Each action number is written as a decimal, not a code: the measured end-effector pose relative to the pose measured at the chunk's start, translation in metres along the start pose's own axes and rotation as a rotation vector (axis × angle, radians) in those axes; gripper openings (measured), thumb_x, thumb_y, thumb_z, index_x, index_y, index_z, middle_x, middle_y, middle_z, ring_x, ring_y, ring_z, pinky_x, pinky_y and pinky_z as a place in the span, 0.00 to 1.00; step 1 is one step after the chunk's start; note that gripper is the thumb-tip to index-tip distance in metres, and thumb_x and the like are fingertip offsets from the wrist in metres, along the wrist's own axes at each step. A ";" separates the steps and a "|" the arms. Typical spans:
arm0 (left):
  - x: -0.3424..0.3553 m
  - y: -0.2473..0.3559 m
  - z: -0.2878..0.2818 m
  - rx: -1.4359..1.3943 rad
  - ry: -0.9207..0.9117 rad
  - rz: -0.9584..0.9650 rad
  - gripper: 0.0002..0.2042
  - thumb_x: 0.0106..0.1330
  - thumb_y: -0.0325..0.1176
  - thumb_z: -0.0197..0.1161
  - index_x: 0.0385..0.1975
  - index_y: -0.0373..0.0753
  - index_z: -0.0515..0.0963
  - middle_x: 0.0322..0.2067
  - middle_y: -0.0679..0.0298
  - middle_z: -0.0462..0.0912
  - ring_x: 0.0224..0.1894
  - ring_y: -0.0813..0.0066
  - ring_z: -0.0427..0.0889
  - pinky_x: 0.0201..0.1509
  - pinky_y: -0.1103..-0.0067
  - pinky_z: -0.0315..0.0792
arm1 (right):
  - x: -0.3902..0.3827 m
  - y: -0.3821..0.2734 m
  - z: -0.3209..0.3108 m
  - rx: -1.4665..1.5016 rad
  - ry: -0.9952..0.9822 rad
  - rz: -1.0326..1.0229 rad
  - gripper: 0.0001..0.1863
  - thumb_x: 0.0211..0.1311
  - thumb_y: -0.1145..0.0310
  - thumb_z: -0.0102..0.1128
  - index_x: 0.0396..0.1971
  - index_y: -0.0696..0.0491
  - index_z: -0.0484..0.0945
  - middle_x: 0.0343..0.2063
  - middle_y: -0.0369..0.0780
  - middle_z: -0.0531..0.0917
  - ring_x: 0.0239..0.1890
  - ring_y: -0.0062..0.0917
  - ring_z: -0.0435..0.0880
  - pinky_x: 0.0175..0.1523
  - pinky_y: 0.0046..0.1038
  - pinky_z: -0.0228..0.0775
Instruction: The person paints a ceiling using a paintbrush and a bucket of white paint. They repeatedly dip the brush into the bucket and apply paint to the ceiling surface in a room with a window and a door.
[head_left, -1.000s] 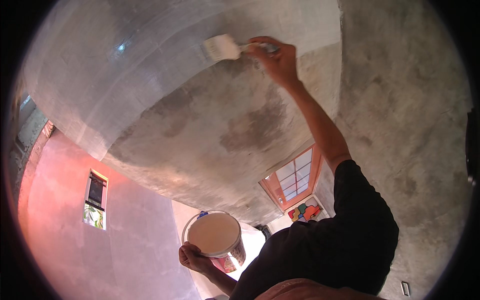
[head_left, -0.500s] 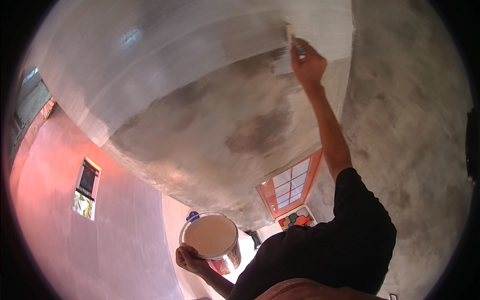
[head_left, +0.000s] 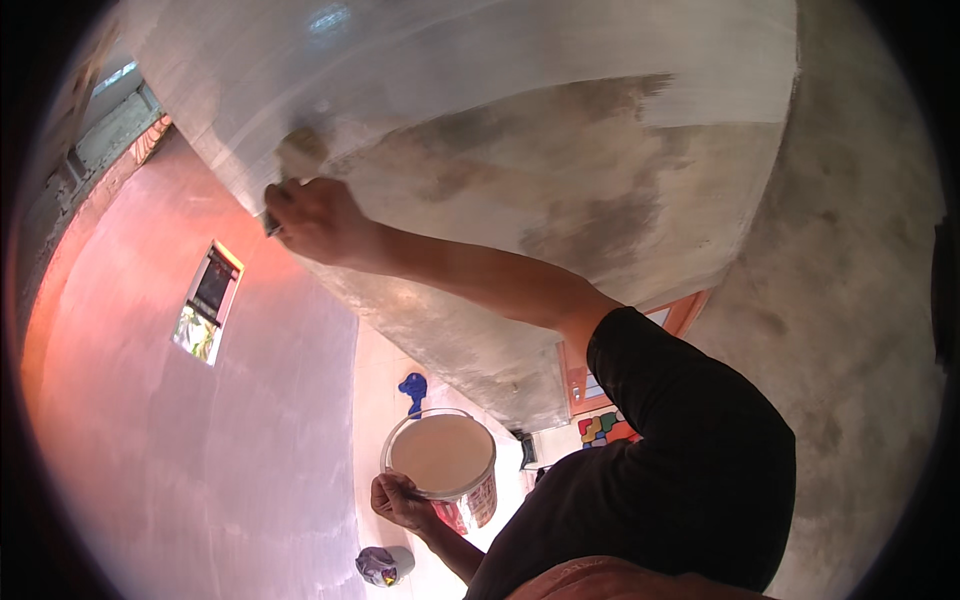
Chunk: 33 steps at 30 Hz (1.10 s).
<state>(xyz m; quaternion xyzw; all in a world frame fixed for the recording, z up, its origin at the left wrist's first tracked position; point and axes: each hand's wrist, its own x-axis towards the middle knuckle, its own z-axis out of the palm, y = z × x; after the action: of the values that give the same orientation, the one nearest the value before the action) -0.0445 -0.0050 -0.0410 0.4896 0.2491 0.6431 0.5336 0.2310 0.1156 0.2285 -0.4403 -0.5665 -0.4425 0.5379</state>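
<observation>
My right hand grips a wide paintbrush, its bristles blurred against the wall at upper left; the wall is pale grey above and blotchy bare grey below. My left hand holds a bucket by its rim or handle, low in the view. A creamy light paint fills most of it. My right arm reaches across the middle, partly covering the wall and a door.
A small window is in the pinkish wall at left. A wooden glazed door and colourful mat show behind my arm. A blue object and a wrapped container lie below. A mottled wall rises at right.
My right hand and brush have swept from upper right down to the left. The view has shifted. My left hand still holds the bucket.
</observation>
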 end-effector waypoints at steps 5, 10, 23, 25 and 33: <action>-0.002 0.010 -0.006 0.025 0.031 0.022 0.19 0.70 0.34 0.53 0.14 0.41 0.62 0.11 0.70 0.63 0.14 0.86 0.59 0.17 0.87 0.50 | 0.015 -0.032 0.050 0.299 -0.028 0.040 0.07 0.50 0.69 0.62 0.24 0.55 0.74 0.15 0.42 0.76 0.17 0.38 0.78 0.23 0.36 0.69; 0.000 0.012 0.002 0.010 -0.003 0.025 0.20 0.70 0.35 0.53 0.14 0.42 0.61 0.11 0.70 0.62 0.14 0.86 0.57 0.17 0.86 0.49 | 0.017 0.010 0.071 0.373 0.068 0.166 0.09 0.52 0.67 0.60 0.31 0.55 0.80 0.20 0.45 0.81 0.22 0.39 0.81 0.30 0.38 0.73; 0.018 0.000 0.038 0.009 -0.126 -0.014 0.20 0.70 0.37 0.52 0.13 0.41 0.61 0.10 0.70 0.62 0.15 0.84 0.58 0.21 0.86 0.52 | -0.006 0.153 -0.332 0.245 0.362 0.562 0.11 0.60 0.74 0.62 0.39 0.66 0.78 0.31 0.45 0.83 0.31 0.28 0.85 0.38 0.24 0.80; 0.023 -0.006 0.048 -0.041 -0.165 -0.029 0.20 0.70 0.37 0.52 0.13 0.41 0.61 0.10 0.69 0.63 0.15 0.84 0.58 0.21 0.86 0.52 | -0.018 0.159 -0.390 0.087 0.516 0.464 0.11 0.60 0.71 0.62 0.36 0.64 0.81 0.23 0.40 0.83 0.26 0.20 0.83 0.34 0.20 0.77; 0.028 -0.009 0.101 -0.105 -0.350 -0.128 0.19 0.70 0.32 0.51 0.13 0.42 0.60 0.11 0.70 0.63 0.15 0.84 0.57 0.20 0.85 0.51 | -0.065 0.076 -0.438 0.416 0.249 0.754 0.11 0.55 0.74 0.61 0.34 0.67 0.79 0.31 0.47 0.83 0.28 0.32 0.85 0.36 0.35 0.81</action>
<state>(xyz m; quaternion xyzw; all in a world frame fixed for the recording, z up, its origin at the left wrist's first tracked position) 0.0515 0.0037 0.0013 0.5485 0.1491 0.5250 0.6335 0.4038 -0.2964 0.1788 -0.4416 -0.3744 -0.1418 0.8029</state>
